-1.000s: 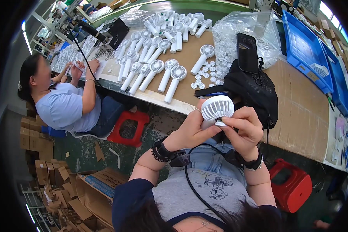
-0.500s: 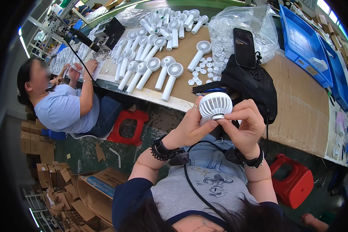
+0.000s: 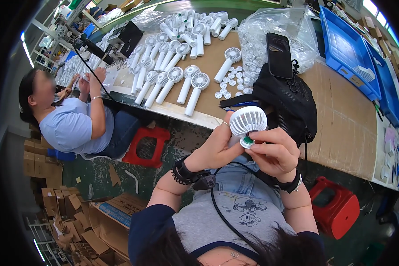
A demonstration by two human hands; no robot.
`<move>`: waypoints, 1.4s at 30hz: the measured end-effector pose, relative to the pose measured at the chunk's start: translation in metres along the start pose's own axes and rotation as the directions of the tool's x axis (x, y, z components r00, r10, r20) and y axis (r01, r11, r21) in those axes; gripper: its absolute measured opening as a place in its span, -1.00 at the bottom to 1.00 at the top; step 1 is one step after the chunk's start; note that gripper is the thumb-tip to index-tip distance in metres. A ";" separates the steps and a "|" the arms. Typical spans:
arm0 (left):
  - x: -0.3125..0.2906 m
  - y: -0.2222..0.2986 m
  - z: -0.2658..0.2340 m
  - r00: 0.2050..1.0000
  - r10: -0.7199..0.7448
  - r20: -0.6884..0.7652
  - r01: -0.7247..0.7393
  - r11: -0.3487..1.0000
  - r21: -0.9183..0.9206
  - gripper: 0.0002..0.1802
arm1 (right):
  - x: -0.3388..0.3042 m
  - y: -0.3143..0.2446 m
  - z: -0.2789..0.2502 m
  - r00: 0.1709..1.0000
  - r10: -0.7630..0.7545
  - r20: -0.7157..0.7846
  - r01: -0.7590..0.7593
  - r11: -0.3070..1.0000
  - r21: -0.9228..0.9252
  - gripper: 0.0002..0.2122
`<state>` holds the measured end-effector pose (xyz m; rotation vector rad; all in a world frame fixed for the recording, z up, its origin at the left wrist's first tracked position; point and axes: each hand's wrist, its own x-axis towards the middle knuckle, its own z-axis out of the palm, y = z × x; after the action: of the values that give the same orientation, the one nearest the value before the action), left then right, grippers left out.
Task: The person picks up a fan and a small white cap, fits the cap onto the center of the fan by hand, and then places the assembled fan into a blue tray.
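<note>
My left hand point(image 3: 219, 146) is closed around a white handheld fan point(image 3: 248, 119), whose slatted round head faces up above the thumb. Most of the fan's handle is hidden behind the fingers. Just below the head, a small round white part point(image 3: 246, 142) with a green middle shows between my hands. The fingers of my right hand point(image 3: 275, 150) pinch at this part, and I cannot tell whether it is joined to the fan. On the table beyond lie several rows of similar white fans point(image 3: 194, 94). Small white discs point(image 3: 226, 87) are scattered beside them.
A clear plastic bag point(image 3: 275, 22) of white discs stands behind a black bag point(image 3: 292, 104) with a phone point(image 3: 279, 55) on it. Blue trays point(image 3: 348, 53) sit at the right. A co-worker point(image 3: 71, 115) sits at the left; red stools point(image 3: 334, 208) stand on the floor.
My right fingers have shifted slightly down and inward at the fan. The green middle of the small round part now shows. The co-worker's hands have moved a little.
</note>
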<state>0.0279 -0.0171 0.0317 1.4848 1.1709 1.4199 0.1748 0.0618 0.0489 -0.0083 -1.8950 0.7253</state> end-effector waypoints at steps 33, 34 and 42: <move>-0.001 0.003 -0.004 0.999 -0.021 -0.039 0.022 1.000 0.023 -0.61 | -0.007 0.011 0.010 0.991 -0.118 0.055 0.128 0.959 -0.251 -0.74; 0.000 0.002 -0.004 0.998 0.015 -0.053 -0.013 0.999 0.030 -0.62 | -0.006 0.012 0.011 0.992 -0.115 0.058 0.126 0.960 -0.249 -0.74; 0.001 0.010 -0.009 0.998 -0.003 -0.068 0.005 1.000 0.022 -0.63 | -0.006 0.013 0.015 0.992 -0.116 0.054 0.126 0.961 -0.245 -0.74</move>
<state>0.0198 -0.0197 0.0422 1.4586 1.2344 1.4695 0.1609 0.0638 0.0338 -0.0358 -1.9946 0.4047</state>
